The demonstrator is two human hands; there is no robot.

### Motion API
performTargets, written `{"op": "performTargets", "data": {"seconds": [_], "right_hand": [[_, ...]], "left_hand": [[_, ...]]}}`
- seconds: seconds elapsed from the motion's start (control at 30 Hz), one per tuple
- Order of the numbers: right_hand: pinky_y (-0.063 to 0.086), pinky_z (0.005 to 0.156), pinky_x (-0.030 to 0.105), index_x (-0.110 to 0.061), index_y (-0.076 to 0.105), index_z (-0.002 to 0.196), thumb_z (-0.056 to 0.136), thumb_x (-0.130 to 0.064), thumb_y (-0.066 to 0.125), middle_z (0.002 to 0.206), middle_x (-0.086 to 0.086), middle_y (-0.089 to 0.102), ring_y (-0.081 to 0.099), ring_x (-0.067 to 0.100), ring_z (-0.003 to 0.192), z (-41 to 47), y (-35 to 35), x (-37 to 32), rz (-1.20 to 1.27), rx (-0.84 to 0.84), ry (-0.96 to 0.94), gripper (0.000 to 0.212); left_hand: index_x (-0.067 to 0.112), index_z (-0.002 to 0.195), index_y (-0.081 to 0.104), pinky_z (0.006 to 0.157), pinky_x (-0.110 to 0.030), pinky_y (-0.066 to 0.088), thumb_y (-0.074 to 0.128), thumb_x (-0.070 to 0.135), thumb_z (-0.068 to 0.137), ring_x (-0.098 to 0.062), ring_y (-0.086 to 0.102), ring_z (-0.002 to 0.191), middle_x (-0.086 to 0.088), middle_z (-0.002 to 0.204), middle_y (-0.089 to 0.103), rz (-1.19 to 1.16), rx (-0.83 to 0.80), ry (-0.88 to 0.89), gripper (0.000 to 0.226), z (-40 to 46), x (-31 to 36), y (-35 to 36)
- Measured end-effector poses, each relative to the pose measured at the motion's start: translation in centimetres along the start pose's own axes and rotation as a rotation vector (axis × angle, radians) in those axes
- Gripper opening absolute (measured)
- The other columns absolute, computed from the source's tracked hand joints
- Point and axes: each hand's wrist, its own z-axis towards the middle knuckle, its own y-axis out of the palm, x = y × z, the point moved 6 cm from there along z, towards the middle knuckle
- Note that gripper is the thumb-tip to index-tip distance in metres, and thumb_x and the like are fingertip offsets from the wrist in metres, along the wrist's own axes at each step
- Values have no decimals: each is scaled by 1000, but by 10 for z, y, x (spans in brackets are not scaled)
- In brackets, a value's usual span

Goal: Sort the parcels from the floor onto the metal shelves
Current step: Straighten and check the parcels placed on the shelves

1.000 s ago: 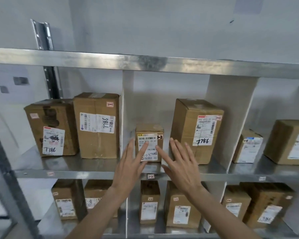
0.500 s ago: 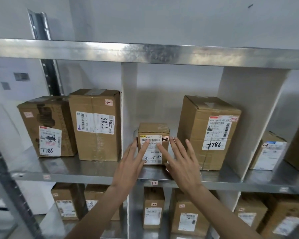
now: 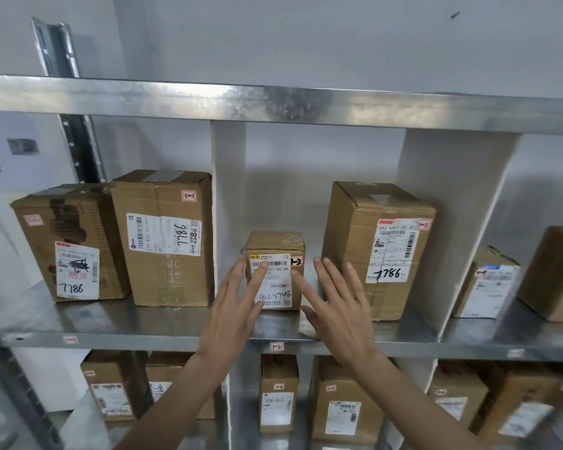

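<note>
A small parcel stands label-out in the middle shelf bay, at nine o'clock of a taller box, as flat, straight-fingered left hand and right hand apparently square it up.

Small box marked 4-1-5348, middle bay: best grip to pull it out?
Pinch the small box across its left and right side faces, coming straight in from the front. It stands upright with open gaps to the white divider and the tall 7786 box; left hand and right hand already sit open before it.
</note>
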Motion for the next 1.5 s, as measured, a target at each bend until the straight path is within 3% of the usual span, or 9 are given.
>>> {"op": "performTargets", "data": {"seconds": [0.13, 0.33, 0.47, 0.7, 0.87, 1.1, 1.33, 1.5], "right_hand": [[16, 127, 52, -29, 33, 162, 86, -45, 80, 160, 17, 43, 38, 32, 151, -8, -22, 18, -15, 45, 16, 90], [23, 123, 57, -29, 40, 159, 85, -47, 81, 164, 15, 36, 32, 34, 153, -22, -50, 57, -18, 78, 62, 86], [25, 124, 57, -29, 38, 160, 83, -46, 83, 168, 14, 28, 29, 33, 155, -34, -61, 89, -33, 54, 143, 91], [21, 125, 57, -32, 20, 165, 75, -44, 90, 171, 21, 12, 14, 36, 158, -55, -53, 129, -84, 3, 236, 115], [10, 127, 54, -33, 15, 166, 67, -42, 95, 168, 28, 16, 12, 40, 158, -58, -33, 138, -89, -43, 279, 127], [8, 127, 53, -31, 19, 165, 66, -48, 94, 165, 29, 23, 18, 40, 156, -52, -12, 144, -88, -44, 262, 125], [8, 128, 53, -32, 17, 165, 67, -41, 96, 165, 29, 24, 18, 40, 157, -47, 2, 147, -70, -53, 273, 127], [9, 128, 53, -33, 17, 165, 71, -42, 93, 166, 29, 21, 16, 40, 157, -53, -3, 148, -81, -51, 275, 122]], "left_hand": [[31, 160, 16, 98, -54, 55, 83, 23, 81, -38, 46, 140, -16, 163, 24, 11, 61, 27, 104, 6, 17, -13], [27, 160, 23, 110, -49, 44, 76, 33, 88, -35, 39, 145, -15, 165, 23, 51, 93, 110, 90, 24, 62, -23], [21, 156, 36, 109, -47, 43, 76, 35, 88, -35, 42, 143, -17, 162, 30, 44, 113, 183, 81, 32, 98, -19], [33, 161, 22, 111, -49, 45, 75, 46, 86, -36, 39, 146, -20, 163, 28, 29, 13, 167, 93, 38, 133, 21], [37, 161, 16, 115, -45, 35, 79, 46, 81, -37, 38, 146, -24, 161, 29, 61, -38, 198, 102, 42, 141, 44], [31, 162, 18, 114, -49, 41, 80, 42, 82, -36, 40, 145, -22, 160, 34, 72, -71, 221, 102, 51, 135, 70], [31, 162, 18, 113, -48, 43, 80, 40, 84, -36, 41, 143, -23, 159, 34, 81, -91, 208, 100, 58, 130, 79], [31, 161, 19, 113, -43, 37, 83, 36, 82, -36, 41, 144, -21, 160, 33, 67, -89, 177, 102, 54, 129, 75]]}}
